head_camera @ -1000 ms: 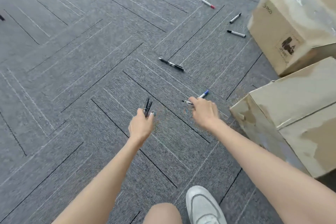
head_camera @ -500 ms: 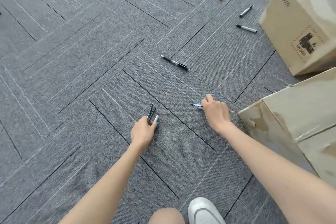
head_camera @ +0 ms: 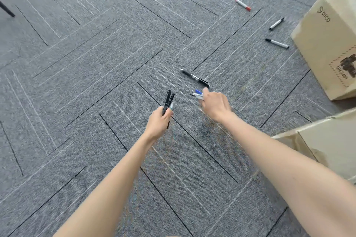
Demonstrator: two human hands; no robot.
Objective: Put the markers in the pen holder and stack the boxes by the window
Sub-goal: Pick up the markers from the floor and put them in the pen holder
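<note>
My left hand point(head_camera: 159, 120) is shut on a bundle of black markers point(head_camera: 168, 101) whose tips stick up out of the fist. My right hand point(head_camera: 215, 105) grips two markers point(head_camera: 197, 94), one with a blue cap, a little above the carpet. Just beyond my right hand a black pen point(head_camera: 194, 77) lies on the floor. Farther back lie a red-capped marker point(head_camera: 243, 5) and two white markers with black caps point(head_camera: 276, 23) point(head_camera: 277, 43). No pen holder is in view.
A large cardboard box point(head_camera: 327, 44) stands at the right, close to the white markers. A second cardboard box point(head_camera: 327, 144) sits at the lower right beside my right forearm. Grey carpet tiles point(head_camera: 96, 63) cover the floor. A dark furniture leg point(head_camera: 6, 8) shows at the far left.
My right hand has lifted off the carpet with the blue-capped marker and another, moving forward toward the black pen. My left hand has kept its bundle and risen slightly.
</note>
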